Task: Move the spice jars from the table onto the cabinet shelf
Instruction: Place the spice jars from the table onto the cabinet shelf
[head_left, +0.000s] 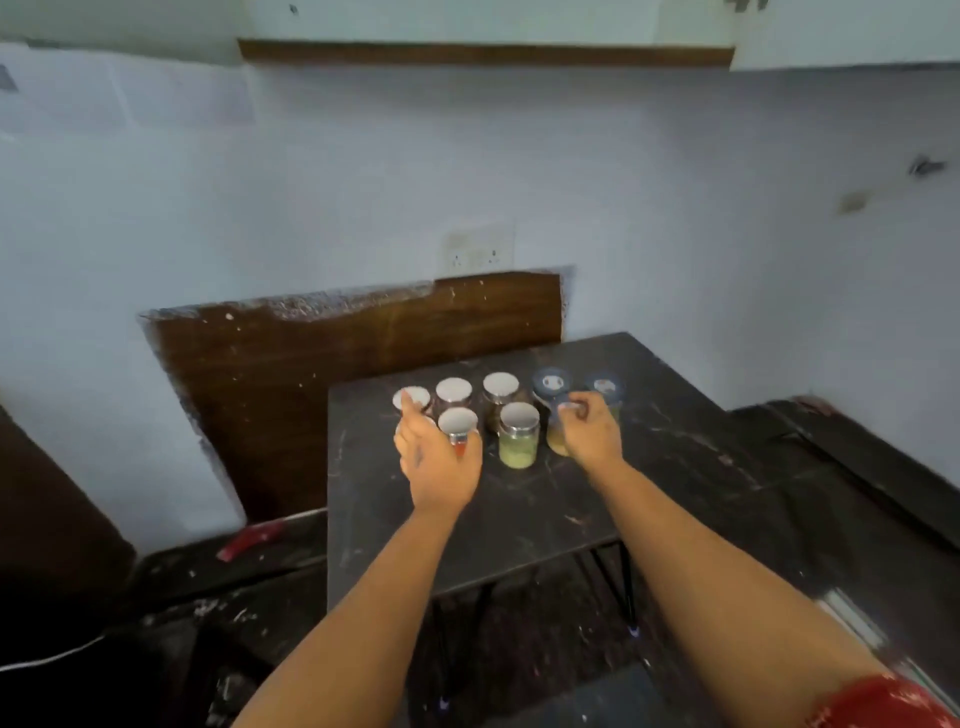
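Head view, red jar (459, 439) within left fingers (475, 447)

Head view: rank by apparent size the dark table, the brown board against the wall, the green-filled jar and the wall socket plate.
1. Dark table and brown board: too close to call, and the table hides part of the board.
2. Wall socket plate.
3. Green-filled jar, nearly alike; the plate is farther away, so unsure.

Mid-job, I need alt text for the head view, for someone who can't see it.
Both hands grasp jars on a dark table: the left hand grips a red spice jar, the right hand a yellow spice jar. A green jar stands between them, with more lidded jars behind.
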